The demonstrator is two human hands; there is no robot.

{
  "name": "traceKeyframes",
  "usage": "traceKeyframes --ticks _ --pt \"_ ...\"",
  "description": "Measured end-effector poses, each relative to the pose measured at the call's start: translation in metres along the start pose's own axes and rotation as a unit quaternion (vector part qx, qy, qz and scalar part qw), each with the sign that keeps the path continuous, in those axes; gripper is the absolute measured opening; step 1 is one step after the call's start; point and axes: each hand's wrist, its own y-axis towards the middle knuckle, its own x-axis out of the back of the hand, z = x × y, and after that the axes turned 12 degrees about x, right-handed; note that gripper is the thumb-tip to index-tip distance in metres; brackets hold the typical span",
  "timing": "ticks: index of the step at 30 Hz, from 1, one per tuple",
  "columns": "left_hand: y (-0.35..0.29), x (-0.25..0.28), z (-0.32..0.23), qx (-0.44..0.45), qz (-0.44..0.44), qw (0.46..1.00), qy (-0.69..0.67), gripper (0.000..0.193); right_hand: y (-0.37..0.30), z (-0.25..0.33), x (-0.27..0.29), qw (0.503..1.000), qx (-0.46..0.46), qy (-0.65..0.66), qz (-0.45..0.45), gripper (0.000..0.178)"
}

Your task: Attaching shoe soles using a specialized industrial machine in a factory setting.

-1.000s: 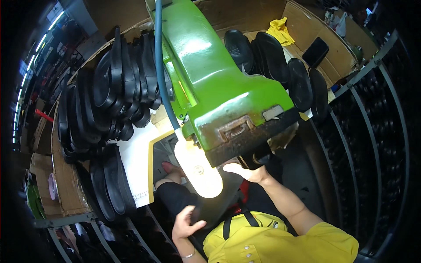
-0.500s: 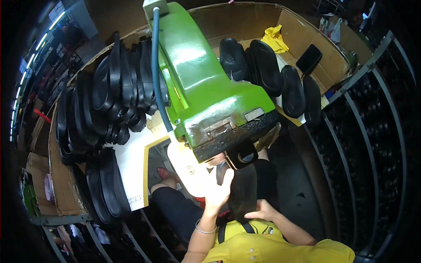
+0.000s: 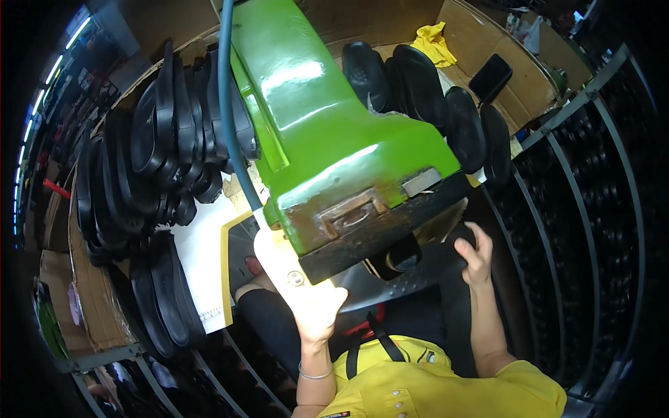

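Observation:
A green press (image 3: 334,132) with a scuffed dark lower edge fills the middle. My left hand (image 3: 319,306) is beside its white side panel (image 3: 275,254). Bright light washes out that hand; its thumb stands out and its other fingers cannot be made out. Under the press head is a rounded black part (image 3: 397,261). To the right of it, my right hand (image 3: 477,258) is raised with bent fingers, thumb and forefinger tips close together at a dark shape. What that shape is, I cannot make out.
Black shoe soles (image 3: 125,160) are stacked thickly on the left, with more soles (image 3: 418,83) behind the press. A cardboard wall (image 3: 83,279) surrounds them. A yellow cloth (image 3: 433,45) lies at the back right. Metal racks (image 3: 564,167) of dark items line the right.
My right hand has moved up and right, away from my lap. The black sole that both hands held is gone from between them. My left hand has shifted left. The view has shifted slightly.

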Motion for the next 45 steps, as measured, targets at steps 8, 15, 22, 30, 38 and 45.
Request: traceKeyframes --ticks 8,15,22,30,38,45 --pt "-0.008 0.071 -0.019 0.067 0.077 0.993 0.051 0.037 0.032 0.004 -0.070 0.995 0.063 0.045 0.057 0.029" --pt "-0.023 0.118 -0.027 0.116 -0.018 0.993 -0.014 0.032 0.010 -0.003 -0.103 0.985 0.019 -0.002 0.174 0.054" --pt "-0.053 0.156 0.016 0.221 0.104 0.968 0.056 0.035 0.011 0.007 -0.135 0.950 0.174 -0.060 0.251 0.077" --pt "-0.013 0.032 0.022 0.112 0.256 0.953 0.119 0.059 -0.004 -0.019 -0.128 0.982 0.112 0.012 0.148 0.054" --pt "-0.003 -0.015 0.042 -0.068 0.083 0.950 0.293 0.015 -0.086 -0.030 -0.079 0.982 -0.045 0.053 0.174 0.066" --pt "-0.018 -0.008 0.051 -0.058 0.080 0.953 0.288 0.026 -0.120 -0.030 -0.011 0.969 -0.157 0.056 0.184 0.046"
